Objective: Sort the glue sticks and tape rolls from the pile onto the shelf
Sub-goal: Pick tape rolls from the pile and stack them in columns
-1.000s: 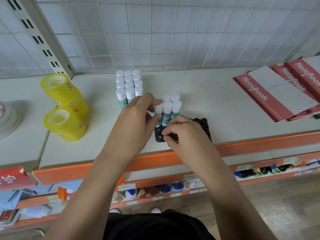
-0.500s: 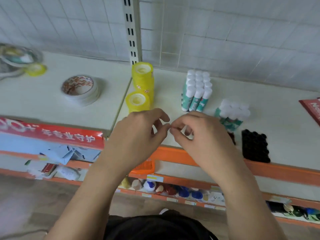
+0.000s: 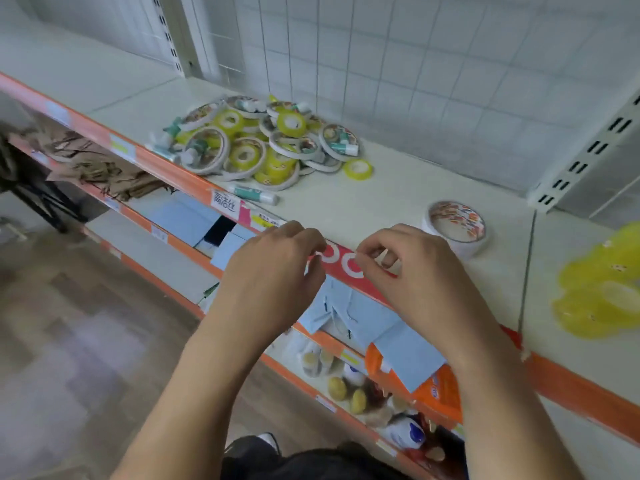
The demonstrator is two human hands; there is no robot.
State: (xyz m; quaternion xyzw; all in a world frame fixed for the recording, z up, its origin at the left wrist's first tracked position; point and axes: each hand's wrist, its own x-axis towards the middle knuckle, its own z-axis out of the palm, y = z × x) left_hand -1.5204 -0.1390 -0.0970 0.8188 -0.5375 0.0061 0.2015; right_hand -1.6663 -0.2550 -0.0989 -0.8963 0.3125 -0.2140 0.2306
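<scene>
Both hands are held over the shelf [image 3: 398, 188] edge: the left hand [image 3: 273, 271] and right hand [image 3: 412, 271] with fingers curled loosely together, nothing seen gripped. The pile [image 3: 263, 143] of tape rolls and glue sticks is heaped further left; one glue stick [image 3: 254, 194] lies beside it

White wire-grid back panel [image 3: 398, 57] behind. Below it, lower tier: pale blue paper sheets [image 3: 391, 337]; orange packet [image 3: 438, 386] right of them; crumpled brown paper [image 3: 100, 161] far left. Grey wood-pattern floor [image 3: 69, 323] beneath.
</scene>
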